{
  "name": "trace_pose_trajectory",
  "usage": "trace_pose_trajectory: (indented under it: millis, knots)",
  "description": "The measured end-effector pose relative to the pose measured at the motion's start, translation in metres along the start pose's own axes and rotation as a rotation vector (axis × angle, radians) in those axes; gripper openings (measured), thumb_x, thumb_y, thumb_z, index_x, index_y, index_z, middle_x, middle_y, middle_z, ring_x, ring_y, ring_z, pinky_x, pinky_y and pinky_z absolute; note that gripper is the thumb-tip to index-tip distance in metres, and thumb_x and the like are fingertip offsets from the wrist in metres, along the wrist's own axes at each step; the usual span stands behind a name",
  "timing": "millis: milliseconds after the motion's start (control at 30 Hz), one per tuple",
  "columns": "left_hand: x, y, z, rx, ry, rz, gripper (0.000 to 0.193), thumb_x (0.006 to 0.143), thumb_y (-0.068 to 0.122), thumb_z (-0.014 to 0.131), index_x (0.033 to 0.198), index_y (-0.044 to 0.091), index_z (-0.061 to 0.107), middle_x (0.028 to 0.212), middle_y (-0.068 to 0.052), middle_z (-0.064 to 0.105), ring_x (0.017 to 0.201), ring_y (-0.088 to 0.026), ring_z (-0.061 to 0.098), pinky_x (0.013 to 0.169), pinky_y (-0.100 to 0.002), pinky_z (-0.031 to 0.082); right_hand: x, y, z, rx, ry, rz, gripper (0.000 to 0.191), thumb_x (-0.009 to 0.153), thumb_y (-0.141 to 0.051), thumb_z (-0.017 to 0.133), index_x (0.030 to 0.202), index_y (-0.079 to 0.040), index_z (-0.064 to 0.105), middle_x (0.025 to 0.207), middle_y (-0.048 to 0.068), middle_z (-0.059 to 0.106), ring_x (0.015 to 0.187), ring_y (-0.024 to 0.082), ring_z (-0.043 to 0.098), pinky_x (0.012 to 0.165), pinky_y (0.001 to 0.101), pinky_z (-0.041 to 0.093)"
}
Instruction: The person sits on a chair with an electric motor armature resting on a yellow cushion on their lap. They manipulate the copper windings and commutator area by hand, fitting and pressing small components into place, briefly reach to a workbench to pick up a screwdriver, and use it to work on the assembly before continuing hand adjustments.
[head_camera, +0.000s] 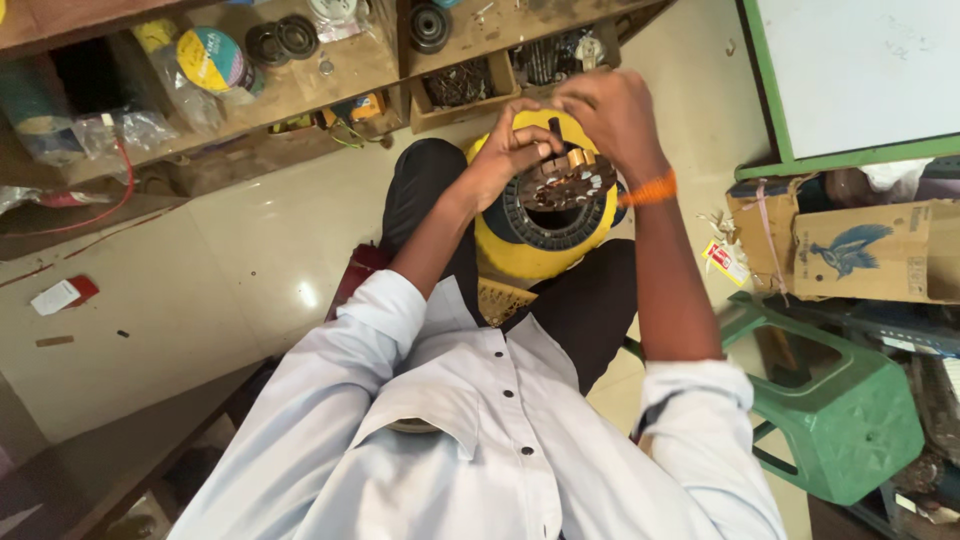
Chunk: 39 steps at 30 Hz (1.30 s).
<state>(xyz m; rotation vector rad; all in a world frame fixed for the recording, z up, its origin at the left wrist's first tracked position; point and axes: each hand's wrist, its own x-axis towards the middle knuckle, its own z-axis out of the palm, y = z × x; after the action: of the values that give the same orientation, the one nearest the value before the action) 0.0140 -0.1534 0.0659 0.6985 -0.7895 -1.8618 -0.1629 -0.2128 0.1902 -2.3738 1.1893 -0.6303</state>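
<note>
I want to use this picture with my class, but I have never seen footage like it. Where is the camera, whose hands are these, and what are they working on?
The one picture comes from a camera worn on a person's head, looking down their own pale shirt and dark trousers to the hands.

Both bare hands meet over a round motor core, a dark ring with copper wire coils in its slots. It rests on a yellow drum between the knees. The left hand grips the core's edge; the right hand, with an orange wrist thread, presses fingers onto the coils from above.

Around them: wooden shelves with tape rolls and parts, a green plastic stool, a cardboard box, and a tiled floor.
</note>
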Motion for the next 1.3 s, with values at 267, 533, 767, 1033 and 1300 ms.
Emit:
trace_pose_trajectory:
  millis: [267,533,767,1033,1300]
  knots:
    - [0.006,0.004,0.000,0.586,-0.085,0.330,0.060,0.098,-0.001,0.070,0.147,0.011,0.038,0.100,-0.005,0.079,0.108,-0.017,0.071,0.107,-0.036,0.042,-0.108,-0.069,0.006,0.327,0.390,0.584,0.007,0.094,-0.007,0.077,0.097,-0.001,0.077,0.067,-0.007,0.047,0.062,0.001,0.036,0.053,0.0232,0.029]
    - [0.004,0.014,-0.007,0.440,-0.110,0.112,0.031,0.104,0.018,0.068,0.133,0.010,0.060,0.117,-0.006,0.074,0.114,-0.016,0.073,0.100,-0.036,0.056,-0.169,-0.068,0.101,0.620,0.621,0.738,0.010,0.094,-0.006,0.075,0.099,0.003,0.076,0.077,-0.007,0.062,0.066,0.002,0.045,0.058,0.0209,0.035]
    - [-0.032,0.011,0.053,0.976,0.245,0.302,0.065,0.077,0.026,0.089,0.134,0.011,0.062,0.109,-0.009,0.074,0.106,-0.028,0.066,0.096,-0.040,0.053,-0.196,-0.038,0.095,0.641,0.721,0.805,0.013,0.094,-0.008,0.073,0.099,0.003,0.077,0.086,-0.003,0.070,0.078,0.005,0.058,0.072,0.0234,0.048]
    - [-0.019,-0.012,0.056,1.082,0.367,0.449,0.043,0.082,0.024,0.085,0.117,0.005,0.067,0.114,-0.013,0.071,0.108,-0.034,0.065,0.095,-0.042,0.052,-0.102,-0.005,0.009,0.209,0.518,0.269,0.015,0.098,-0.007,0.075,0.106,0.005,0.074,0.090,0.013,0.076,0.076,0.014,0.066,0.071,0.0302,0.055]
    - [-0.023,-0.003,0.067,0.953,0.345,0.325,0.040,0.083,0.022,0.083,0.115,0.005,0.067,0.110,-0.012,0.072,0.105,-0.028,0.068,0.092,-0.041,0.055,-0.031,0.029,0.005,0.096,-0.003,0.056,0.012,0.095,-0.014,0.077,0.102,-0.005,0.079,0.094,0.011,0.077,0.081,0.028,0.074,0.075,0.0357,0.058]
